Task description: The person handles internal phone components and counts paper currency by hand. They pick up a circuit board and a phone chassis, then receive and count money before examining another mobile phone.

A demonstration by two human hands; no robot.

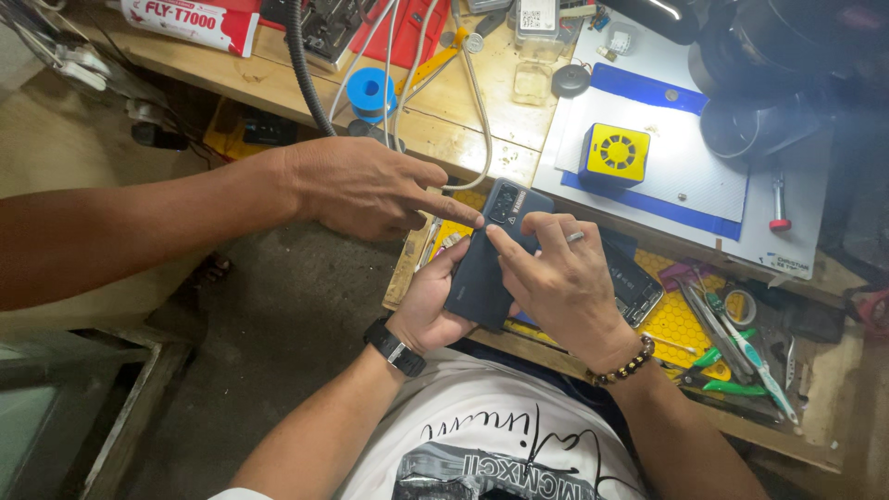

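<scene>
A dark blue-grey phone [491, 255] is held back-side up above the bench's near edge. My left hand [428, 306], with a black watch on the wrist, grips the phone from below and along its left edge. My right hand [560, 282], wearing a ring and a bead bracelet, rests on the phone's back with the index fingertip pressing near its middle. Another person's hand [366, 190] reaches in from the left, its index finger touching the phone's upper left edge beside the camera cluster.
A second opened phone [634, 287] lies on a yellow mat [681, 319]. Tweezers and green-handled tools [741, 356] lie at right. A yellow and blue boxy device [615, 154] sits on a white mat [704, 176]. A blue tape roll [371, 91], cables and a microscope base [759, 120] stand behind.
</scene>
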